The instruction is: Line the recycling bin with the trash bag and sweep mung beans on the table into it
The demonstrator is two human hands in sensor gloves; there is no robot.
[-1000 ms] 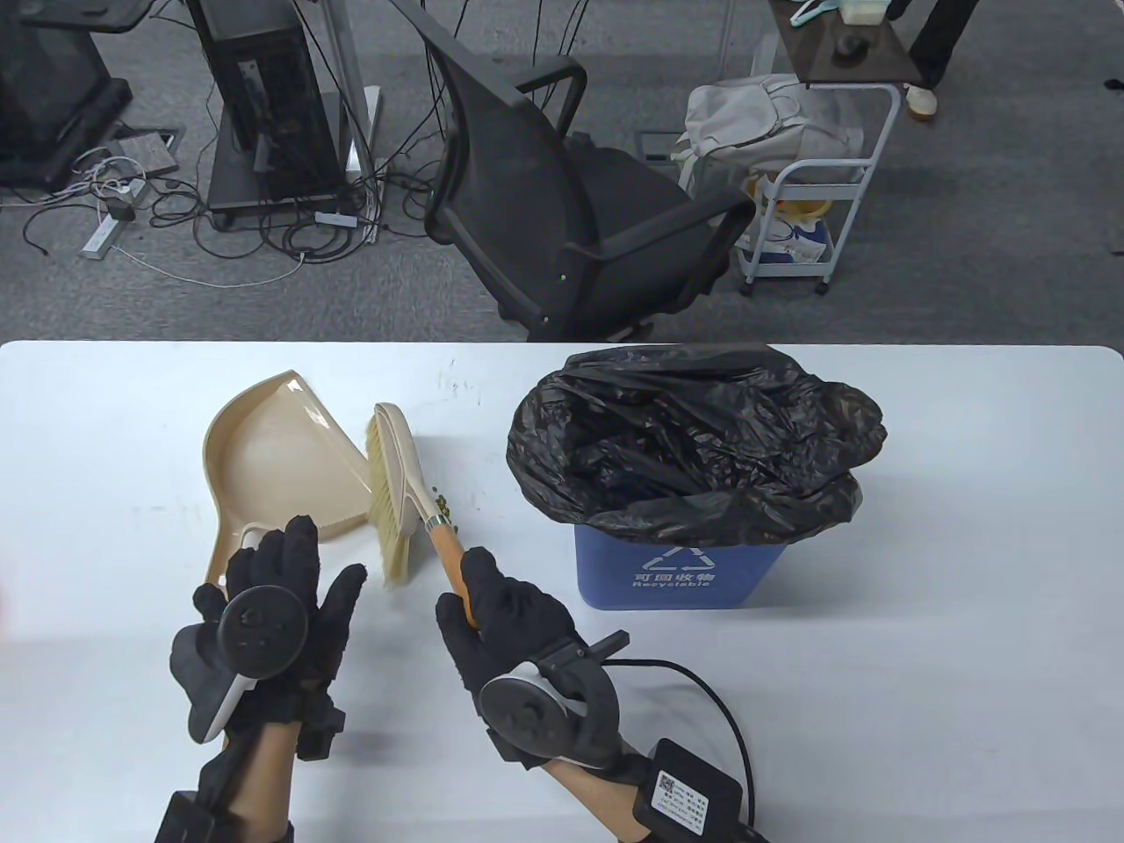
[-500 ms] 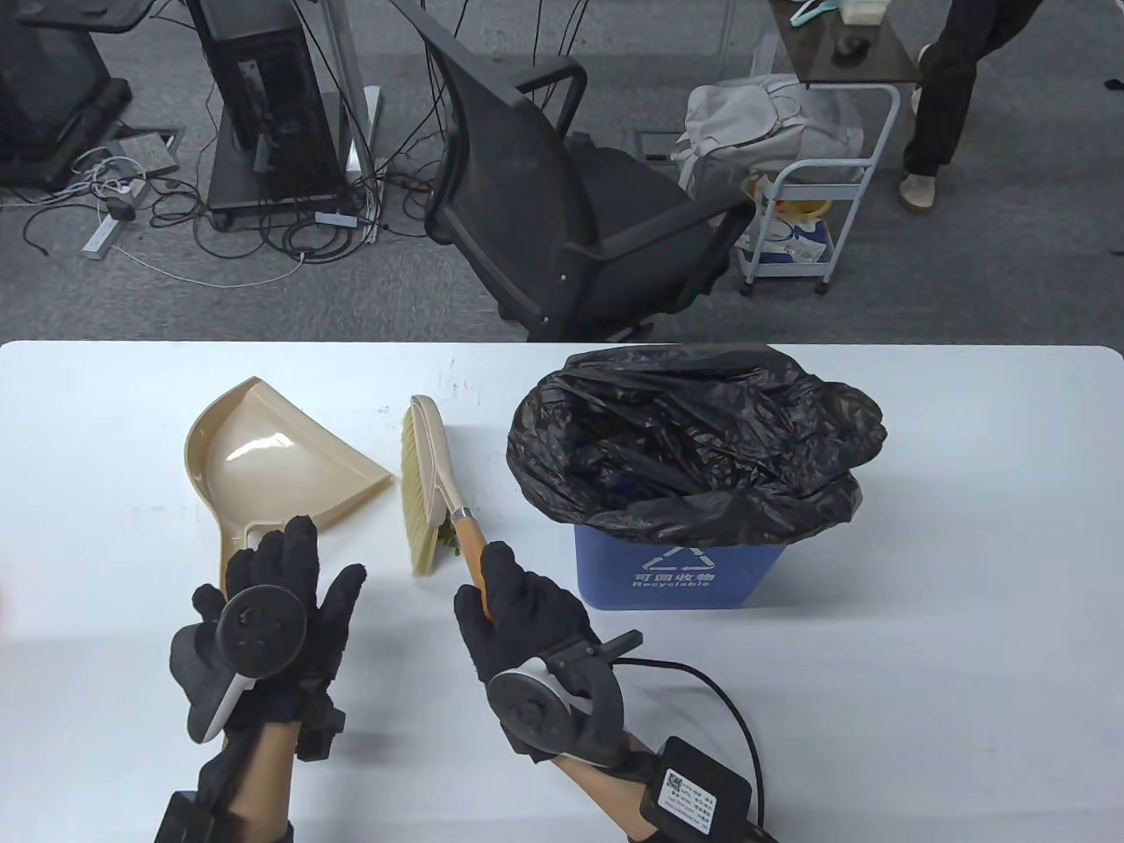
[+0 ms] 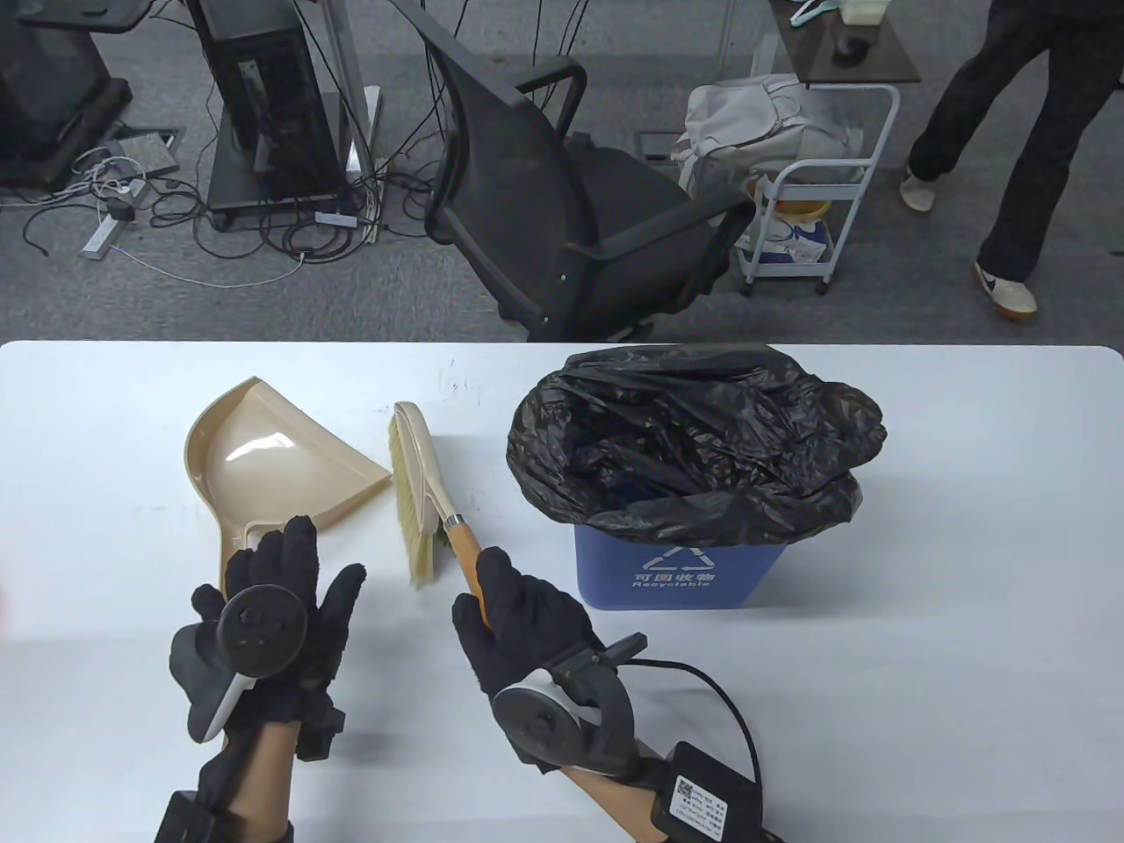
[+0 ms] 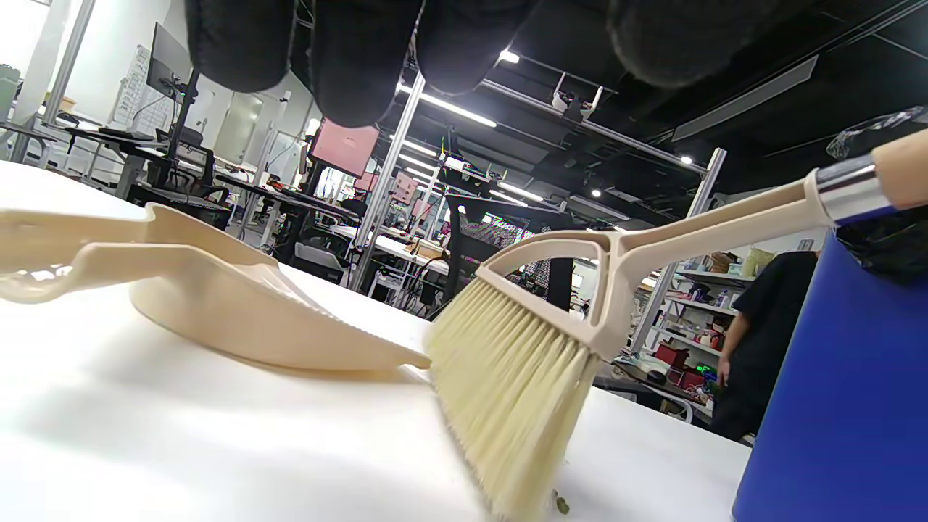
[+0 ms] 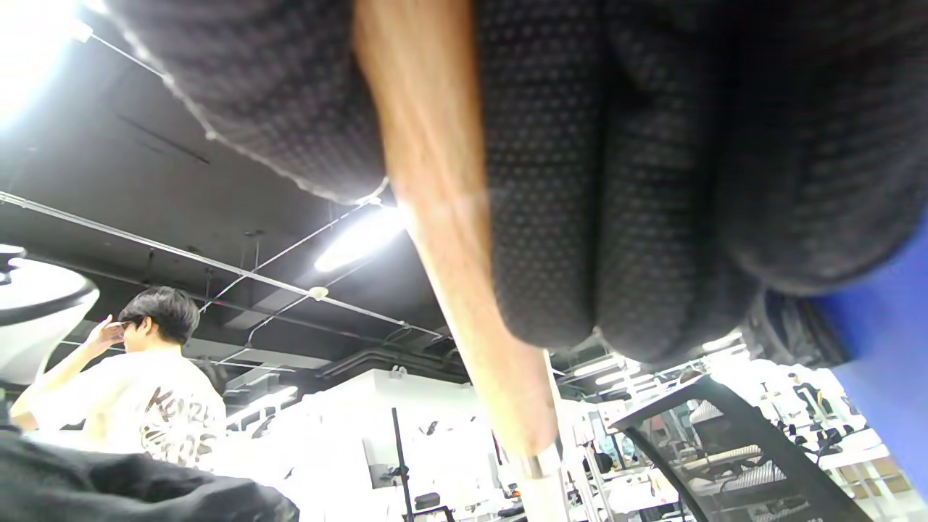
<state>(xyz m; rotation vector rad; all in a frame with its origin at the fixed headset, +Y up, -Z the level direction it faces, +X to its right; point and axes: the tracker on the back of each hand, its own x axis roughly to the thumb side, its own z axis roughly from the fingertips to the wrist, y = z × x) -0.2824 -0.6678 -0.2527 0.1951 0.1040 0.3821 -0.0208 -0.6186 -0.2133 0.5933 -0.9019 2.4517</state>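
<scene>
dustpan left of brush, bin right, all on table

**Room beyond the table**

Grey carpet floor. Black mesh office chair sits just behind the white table, turned sideways. Left: black equipment stand with loose cables and a power strip on the floor. Right: white wheeled cart with a grey backpack slumped against it, dark side table above. Person in dark trousers at far right. Wrist views: black ceiling, strip lights, aluminium frames, shelving.
</scene>
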